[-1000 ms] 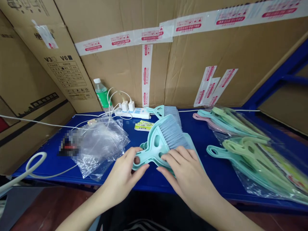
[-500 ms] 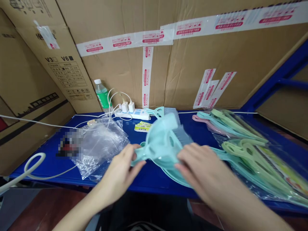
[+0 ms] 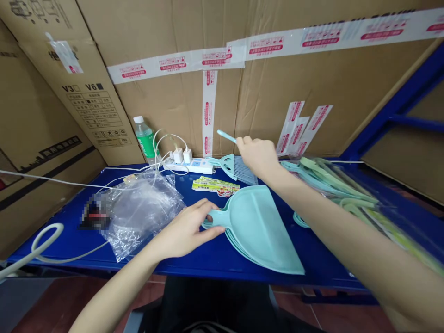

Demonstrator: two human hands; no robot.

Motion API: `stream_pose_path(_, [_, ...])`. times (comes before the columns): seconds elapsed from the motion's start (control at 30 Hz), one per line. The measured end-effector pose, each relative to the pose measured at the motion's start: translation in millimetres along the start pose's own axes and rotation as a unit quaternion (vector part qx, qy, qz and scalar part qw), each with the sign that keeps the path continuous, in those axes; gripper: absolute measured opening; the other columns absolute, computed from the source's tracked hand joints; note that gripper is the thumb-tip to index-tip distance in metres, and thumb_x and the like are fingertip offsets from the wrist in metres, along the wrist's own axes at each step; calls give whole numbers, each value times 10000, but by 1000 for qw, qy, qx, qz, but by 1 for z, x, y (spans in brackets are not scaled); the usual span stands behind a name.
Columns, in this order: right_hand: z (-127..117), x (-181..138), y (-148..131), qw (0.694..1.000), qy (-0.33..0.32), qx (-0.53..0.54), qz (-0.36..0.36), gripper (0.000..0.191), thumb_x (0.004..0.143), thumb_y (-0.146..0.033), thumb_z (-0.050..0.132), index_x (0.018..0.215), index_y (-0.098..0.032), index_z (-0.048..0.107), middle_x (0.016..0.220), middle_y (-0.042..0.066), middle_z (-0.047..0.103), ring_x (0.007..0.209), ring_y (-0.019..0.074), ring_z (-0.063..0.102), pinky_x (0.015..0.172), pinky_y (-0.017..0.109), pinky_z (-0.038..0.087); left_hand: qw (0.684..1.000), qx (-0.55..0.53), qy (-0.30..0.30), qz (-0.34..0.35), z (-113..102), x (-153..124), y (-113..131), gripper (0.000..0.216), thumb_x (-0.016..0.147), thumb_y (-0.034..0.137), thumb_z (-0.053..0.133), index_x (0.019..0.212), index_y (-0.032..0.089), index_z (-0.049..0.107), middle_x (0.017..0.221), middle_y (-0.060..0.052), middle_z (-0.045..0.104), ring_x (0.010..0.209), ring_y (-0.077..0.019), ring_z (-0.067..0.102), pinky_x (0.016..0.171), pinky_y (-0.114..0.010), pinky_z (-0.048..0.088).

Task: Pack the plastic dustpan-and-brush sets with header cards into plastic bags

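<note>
My left hand (image 3: 189,226) grips the handle end of a turquoise dustpan (image 3: 262,226), thumb on the near side. That pan lies on top of a stack of matching dustpans, their rims showing below it. Farther back and raised above the table, my right hand (image 3: 258,155) is closed on a hand brush, whose pale blue handle (image 3: 226,135) sticks out to the left; the rest of this brush is hidden by the hand. Behind the dustpans another brush (image 3: 229,165) with grey bristles lies against the power strip (image 3: 194,165). Printed cards (image 3: 211,185) lie in front of it.
Clear plastic bags (image 3: 145,208) lie at the left with a blurred-out dark object beside them. A bottle (image 3: 145,141) and cables stand behind. Bagged green and blue sets (image 3: 333,178) fill the right side. Cardboard (image 3: 166,101) walls the blue table (image 3: 204,263) at the back.
The brush that was over the dustpan has gone up and back in my right hand. The top dustpan now lies flat on the stack, its handle in my left hand.
</note>
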State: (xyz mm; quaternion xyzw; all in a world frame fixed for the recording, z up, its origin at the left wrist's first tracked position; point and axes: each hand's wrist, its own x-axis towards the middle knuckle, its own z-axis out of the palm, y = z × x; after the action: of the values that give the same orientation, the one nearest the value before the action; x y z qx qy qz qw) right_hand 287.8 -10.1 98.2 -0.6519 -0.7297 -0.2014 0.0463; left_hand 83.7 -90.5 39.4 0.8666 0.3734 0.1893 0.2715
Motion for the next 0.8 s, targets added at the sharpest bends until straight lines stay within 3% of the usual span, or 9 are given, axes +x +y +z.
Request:
stream_pose_path(0.1, [24, 24, -9, 999, -41, 6, -27, 260, 991, -233, 510, 1212, -118, 584, 1117, 115, 652, 934, 213, 654, 769, 371, 537, 994, 102, 22, 28, 9, 9, -5, 198, 937, 323, 592, 1064, 172, 591, 1034, -75, 571, 950, -238, 579, 835, -381, 511])
stream_pose_path(0.17, [38, 31, -16, 996, -65, 13, -53, 315, 948, -331, 609, 1201, -143, 599, 1156, 92, 641, 960, 208, 649, 815, 405, 555, 984, 166, 48, 45, 13, 12, -8, 253, 924, 324, 624, 1095, 140, 597, 1047, -102, 573, 1015, -275, 548, 871, -422, 507])
stream_pose_path(0.33, [57, 36, -24, 990, -97, 34, -99, 328, 945, -349, 613, 1209, -155, 602, 1201, 95, 629, 1011, 224, 641, 850, 435, 550, 974, 201, 77, 70, 16, 14, -16, 255, 929, 332, 621, 1117, 160, 597, 1081, -104, 585, 1041, -284, 547, 911, -454, 490])
stream_pose_path(0.5, [55, 32, -14, 988, -100, 51, -110, 311, 957, -362, 591, 1196, -164, 611, 1204, 90, 634, 1029, 225, 638, 874, 447, 540, 975, 185, 104, 69, 19, 16, -19, 252, 951, 276, 581, 1188, 193, 567, 1104, -97, 577, 1013, -263, 594, 857, -410, 496])
stream_pose_path(0.67, [46, 15, -5, 986, -104, 68, -114, 314, 977, -372, 551, 1206, -166, 614, 1196, 91, 651, 1028, 219, 645, 888, 432, 525, 978, 190, 64, 63, 22, 18, -13, 221, 974, 290, 533, 1178, 219, 580, 1047, -65, 625, 973, -253, 611, 855, -409, 471])
stream_pose_path(0.8, [28, 0, 27, 991, -90, 69, -67, 325, 988, -327, 500, 1266, -197, 606, 1227, 118, 663, 1107, 248, 632, 872, 351, 493, 978, 182, 75, 61, 24, 17, -12, 240, 976, 307, 526, 1203, 240, 570, 1062, -61, 631, 994, -256, 611, 877, -417, 462])
